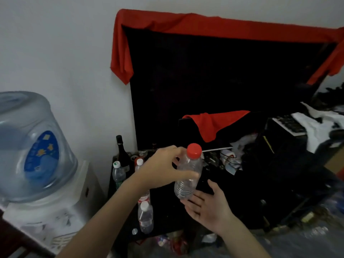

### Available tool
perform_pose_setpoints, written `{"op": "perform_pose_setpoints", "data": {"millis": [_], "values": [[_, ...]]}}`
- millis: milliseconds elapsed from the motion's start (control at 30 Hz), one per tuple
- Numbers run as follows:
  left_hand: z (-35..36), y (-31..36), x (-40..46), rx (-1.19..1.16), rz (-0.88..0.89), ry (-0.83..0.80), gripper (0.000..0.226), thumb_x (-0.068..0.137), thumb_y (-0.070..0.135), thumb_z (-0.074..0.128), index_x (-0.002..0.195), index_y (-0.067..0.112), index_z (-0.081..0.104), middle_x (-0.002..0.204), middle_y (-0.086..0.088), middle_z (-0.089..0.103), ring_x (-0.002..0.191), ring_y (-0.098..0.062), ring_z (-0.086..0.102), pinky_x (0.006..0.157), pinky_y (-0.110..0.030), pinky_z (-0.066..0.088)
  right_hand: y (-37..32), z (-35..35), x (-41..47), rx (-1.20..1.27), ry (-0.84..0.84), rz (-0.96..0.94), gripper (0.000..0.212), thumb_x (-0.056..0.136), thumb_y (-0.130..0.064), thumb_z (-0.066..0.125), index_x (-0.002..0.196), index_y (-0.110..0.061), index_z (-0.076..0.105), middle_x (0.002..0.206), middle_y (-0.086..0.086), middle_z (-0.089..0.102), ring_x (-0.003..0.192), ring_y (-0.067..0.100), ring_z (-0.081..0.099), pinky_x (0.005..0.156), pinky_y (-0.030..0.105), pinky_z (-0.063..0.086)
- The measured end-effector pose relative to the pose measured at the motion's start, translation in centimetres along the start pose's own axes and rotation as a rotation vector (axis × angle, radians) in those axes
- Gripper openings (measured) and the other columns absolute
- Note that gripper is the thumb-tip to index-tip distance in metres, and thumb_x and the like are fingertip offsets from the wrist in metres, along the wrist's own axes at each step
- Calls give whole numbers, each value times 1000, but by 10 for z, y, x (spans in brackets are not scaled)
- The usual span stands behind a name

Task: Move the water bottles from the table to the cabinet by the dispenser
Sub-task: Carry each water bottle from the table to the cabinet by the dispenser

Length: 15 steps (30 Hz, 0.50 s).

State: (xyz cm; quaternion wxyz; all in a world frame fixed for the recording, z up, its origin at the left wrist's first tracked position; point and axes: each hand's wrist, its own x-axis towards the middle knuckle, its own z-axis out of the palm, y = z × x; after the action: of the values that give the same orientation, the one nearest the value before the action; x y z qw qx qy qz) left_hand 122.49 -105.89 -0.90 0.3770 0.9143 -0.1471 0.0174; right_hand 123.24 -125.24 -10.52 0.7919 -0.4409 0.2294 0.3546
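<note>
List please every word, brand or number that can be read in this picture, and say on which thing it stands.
No text can be read.
Jug sticker: stars and shapes only, print blurred.
Held bottle: no label shows.
Bottle with the red and white label: print too blurred.
Green-label bottle: too small.
Dark bottle: label unreadable.

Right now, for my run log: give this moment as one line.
stage: carrying | left hand: grips red-capped bottle | right hand: open beneath bottle's base | bottles already on cabinet by dispenser
</note>
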Motion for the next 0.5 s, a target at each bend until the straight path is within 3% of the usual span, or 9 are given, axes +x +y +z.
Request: {"op": "perform_pose_setpoints", "data": {"millis": [167, 400, 500], "values": [[3, 7, 21, 45, -86, 73, 50, 81, 47, 80, 124, 31, 63, 105, 23, 66, 101, 13, 59, 82, -2, 44, -33, -16, 32, -64, -90, 59, 69, 95, -59, 43, 126, -1, 60, 118, 21, 70, 118, 36, 60, 101, 45, 44], [1, -13, 38, 170, -241, 94, 41, 75, 57, 82, 107, 47, 58, 97, 27, 68, 94, 9, 64, 87, -18, 52, -49, -18, 77, -111, -150, 160, 73, 94, -64, 41, 126, -1, 60, 119, 21, 69, 115, 37, 62, 98, 46, 47], [0, -24, 49, 201, -261, 101, 40, 75, 58, 81, 106, 45, 59, 94, 30, 67, 91, 12, 62, 86, -21, 53, -54, -15, 96, -91, -163, 185, 73, 94, -64, 41, 125, -1, 60, 119, 21, 69, 115, 37, 61, 95, 46, 47]]}}
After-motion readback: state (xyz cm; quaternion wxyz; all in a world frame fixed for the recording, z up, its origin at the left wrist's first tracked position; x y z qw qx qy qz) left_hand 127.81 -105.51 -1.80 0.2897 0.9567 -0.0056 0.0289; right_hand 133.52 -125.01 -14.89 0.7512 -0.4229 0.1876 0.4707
